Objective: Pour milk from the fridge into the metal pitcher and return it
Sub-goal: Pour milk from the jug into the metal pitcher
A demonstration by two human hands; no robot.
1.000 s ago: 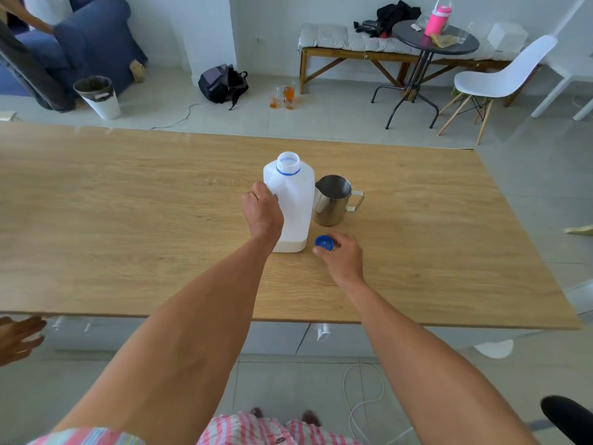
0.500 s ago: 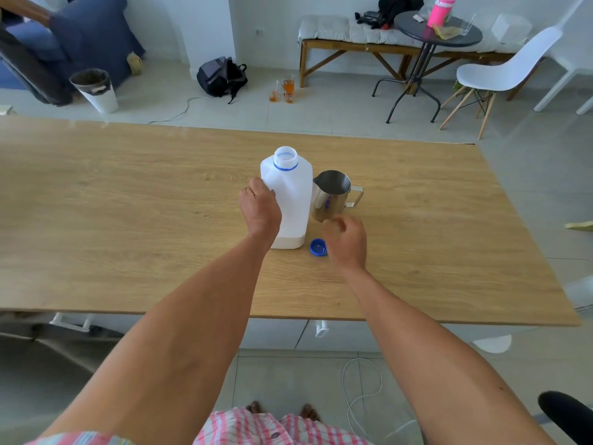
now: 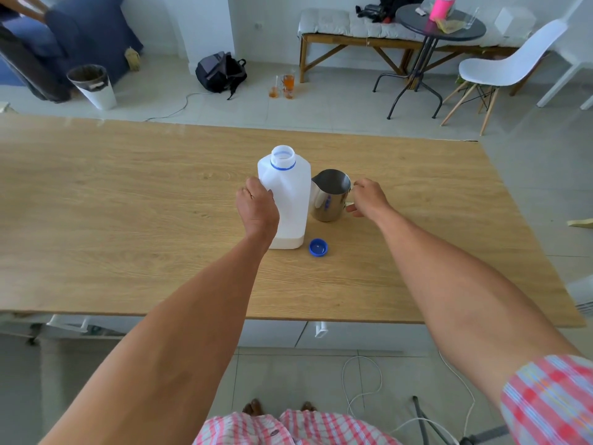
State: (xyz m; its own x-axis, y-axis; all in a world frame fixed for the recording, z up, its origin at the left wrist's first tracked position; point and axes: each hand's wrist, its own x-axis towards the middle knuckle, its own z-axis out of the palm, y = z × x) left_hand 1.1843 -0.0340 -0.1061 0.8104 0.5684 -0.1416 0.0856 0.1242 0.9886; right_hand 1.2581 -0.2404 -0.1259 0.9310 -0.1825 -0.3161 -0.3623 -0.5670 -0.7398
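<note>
Head view: the left hand [image 3: 258,208] wraps the side of the uncapped white plastic milk bottle [image 3: 286,200], upright on the wooden table [image 3: 128,220], touching the steel pitcher [image 3: 329,195]. The right hand [image 3: 367,197] closes on the pitcher handle. Risk: tilting the bottle too fast could make milk miss the narrow rim. Half a second ago, the right hand hovered beside the round blue cap [image 3: 318,247]; it has since moved to the handle.

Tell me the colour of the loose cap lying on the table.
Blue; the cap shows in the head view.

floor: grey tiles [image 3: 337,101] | white walls [image 3: 263,14] | wooden bench [image 3: 353,36] | white chair [image 3: 507,65] | blue sofa [image 3: 80,30]
</note>
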